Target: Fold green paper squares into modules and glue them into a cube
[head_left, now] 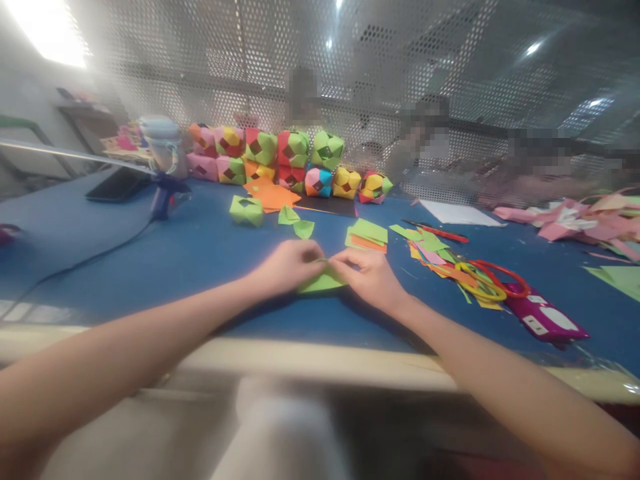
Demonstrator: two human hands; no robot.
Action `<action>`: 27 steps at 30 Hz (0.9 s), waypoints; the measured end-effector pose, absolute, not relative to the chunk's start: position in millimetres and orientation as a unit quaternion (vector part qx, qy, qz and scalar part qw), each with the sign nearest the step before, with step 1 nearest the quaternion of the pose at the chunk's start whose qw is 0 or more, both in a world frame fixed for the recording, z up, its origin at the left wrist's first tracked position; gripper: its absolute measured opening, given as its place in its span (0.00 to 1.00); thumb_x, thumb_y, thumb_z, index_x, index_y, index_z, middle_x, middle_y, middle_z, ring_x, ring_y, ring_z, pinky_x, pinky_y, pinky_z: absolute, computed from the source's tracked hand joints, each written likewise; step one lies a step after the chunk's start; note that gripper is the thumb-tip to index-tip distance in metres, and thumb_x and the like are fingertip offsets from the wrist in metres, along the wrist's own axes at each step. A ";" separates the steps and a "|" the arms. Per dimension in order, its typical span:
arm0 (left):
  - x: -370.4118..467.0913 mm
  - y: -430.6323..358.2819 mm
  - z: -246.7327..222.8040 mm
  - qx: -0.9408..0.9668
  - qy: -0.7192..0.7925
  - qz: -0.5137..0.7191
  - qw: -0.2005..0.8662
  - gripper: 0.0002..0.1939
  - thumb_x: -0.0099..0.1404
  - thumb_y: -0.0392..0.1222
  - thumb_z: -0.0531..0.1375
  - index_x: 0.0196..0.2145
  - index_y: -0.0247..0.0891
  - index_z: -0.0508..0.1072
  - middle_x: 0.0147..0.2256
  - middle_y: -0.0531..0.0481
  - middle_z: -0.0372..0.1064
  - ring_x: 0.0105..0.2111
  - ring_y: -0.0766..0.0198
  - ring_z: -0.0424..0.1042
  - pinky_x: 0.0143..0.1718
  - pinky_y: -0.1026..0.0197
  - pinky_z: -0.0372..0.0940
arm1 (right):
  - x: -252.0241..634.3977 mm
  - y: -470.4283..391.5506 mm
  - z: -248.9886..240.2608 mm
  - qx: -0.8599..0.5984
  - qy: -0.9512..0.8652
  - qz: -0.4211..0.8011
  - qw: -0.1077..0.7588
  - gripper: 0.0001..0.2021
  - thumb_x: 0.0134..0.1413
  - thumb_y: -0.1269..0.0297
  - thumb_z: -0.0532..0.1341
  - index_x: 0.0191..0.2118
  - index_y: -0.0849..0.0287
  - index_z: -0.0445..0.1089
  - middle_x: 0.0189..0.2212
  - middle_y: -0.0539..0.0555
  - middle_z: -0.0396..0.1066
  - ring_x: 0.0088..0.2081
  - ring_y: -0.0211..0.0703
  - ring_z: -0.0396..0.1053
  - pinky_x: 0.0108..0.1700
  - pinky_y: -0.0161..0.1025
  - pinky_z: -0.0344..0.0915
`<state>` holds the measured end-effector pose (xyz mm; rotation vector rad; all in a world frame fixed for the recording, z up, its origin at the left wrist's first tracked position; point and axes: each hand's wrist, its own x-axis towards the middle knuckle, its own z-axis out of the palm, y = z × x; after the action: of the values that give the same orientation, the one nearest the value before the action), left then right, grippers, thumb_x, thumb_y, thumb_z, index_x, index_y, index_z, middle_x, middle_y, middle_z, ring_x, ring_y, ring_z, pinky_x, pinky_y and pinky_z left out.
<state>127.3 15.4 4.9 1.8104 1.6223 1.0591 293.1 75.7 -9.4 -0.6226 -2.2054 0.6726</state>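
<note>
A piece of green paper (pixel 323 280) lies at the front middle of the blue table, held between both hands. My left hand (pixel 293 265) pinches its upper left side, and my right hand (pixel 367 275) pinches it from the right, fingertips nearly meeting. Just beyond my right hand is a small stack of green and orange squares (pixel 367 235). Two folded green pieces (pixel 303 229) lie beyond my left hand, near a green folded paper ball (pixel 247 210).
Stacked colourful paper balls (pixel 293 148) line the back beside a light blue cup (pixel 161 137). A glue gun (pixel 163 197) with a cord stands left. Scissors (pixel 480 281), paper scraps (pixel 433 250) and a purple power strip (pixel 547 317) lie right. People sit behind the mesh.
</note>
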 end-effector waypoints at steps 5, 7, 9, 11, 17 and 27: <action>125.7 16.9 3.0 0.660 0.600 0.385 0.238 0.09 0.55 0.45 0.57 0.25 0.36 0.70 0.21 0.54 0.63 0.24 0.67 0.60 0.25 0.64 0.55 | 292.1 75.5 -9.2 -0.264 -0.841 0.281 0.380 0.08 0.53 0.63 0.58 0.29 0.58 0.73 0.25 0.51 0.74 0.27 0.38 0.69 0.31 0.35 0.64; 125.6 17.3 2.3 0.662 0.597 0.386 0.240 0.09 0.55 0.44 0.57 0.24 0.36 0.69 0.20 0.55 0.62 0.23 0.67 0.59 0.25 0.64 0.54 | 291.7 75.4 -9.2 -0.266 -0.839 0.277 0.386 0.08 0.52 0.64 0.58 0.28 0.58 0.73 0.25 0.50 0.74 0.27 0.39 0.69 0.31 0.35 0.64; 125.8 17.6 1.4 0.669 0.589 0.384 0.243 0.08 0.55 0.43 0.57 0.23 0.36 0.68 0.20 0.55 0.61 0.23 0.68 0.58 0.26 0.64 0.54 | 291.6 74.9 -9.2 -0.254 -0.849 0.264 0.381 0.08 0.52 0.65 0.57 0.27 0.58 0.73 0.24 0.50 0.74 0.27 0.39 0.69 0.32 0.36 0.64; 126.3 17.7 0.7 0.675 0.584 0.379 0.245 0.07 0.54 0.41 0.57 0.23 0.36 0.68 0.20 0.56 0.61 0.23 0.68 0.58 0.26 0.64 0.54 | 291.3 74.3 -9.4 -0.247 -0.855 0.259 0.375 0.09 0.53 0.65 0.57 0.27 0.58 0.72 0.25 0.51 0.73 0.28 0.39 0.68 0.33 0.36 0.65; 126.0 20.9 -2.8 0.622 0.613 0.437 0.216 0.04 0.51 0.38 0.56 0.23 0.36 0.65 0.21 0.56 0.61 0.23 0.68 0.59 0.25 0.65 0.54 | 287.6 76.3 -13.0 -0.305 -0.821 0.282 0.392 0.10 0.48 0.60 0.60 0.36 0.59 0.70 0.28 0.52 0.72 0.26 0.38 0.66 0.30 0.36 0.64; 131.0 25.9 -11.0 0.557 0.610 0.491 0.277 0.03 0.48 0.35 0.56 0.24 0.36 0.63 0.22 0.57 0.59 0.23 0.70 0.58 0.25 0.66 0.54 | 282.4 73.3 -16.5 -0.296 -0.814 0.275 0.417 0.05 0.47 0.65 0.58 0.33 0.57 0.65 0.22 0.47 0.64 0.25 0.37 0.62 0.30 0.35 0.61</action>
<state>131.0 25.9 -11.0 1.4954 1.6375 1.3176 282.4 73.3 -16.5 -0.7435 -2.0433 0.6908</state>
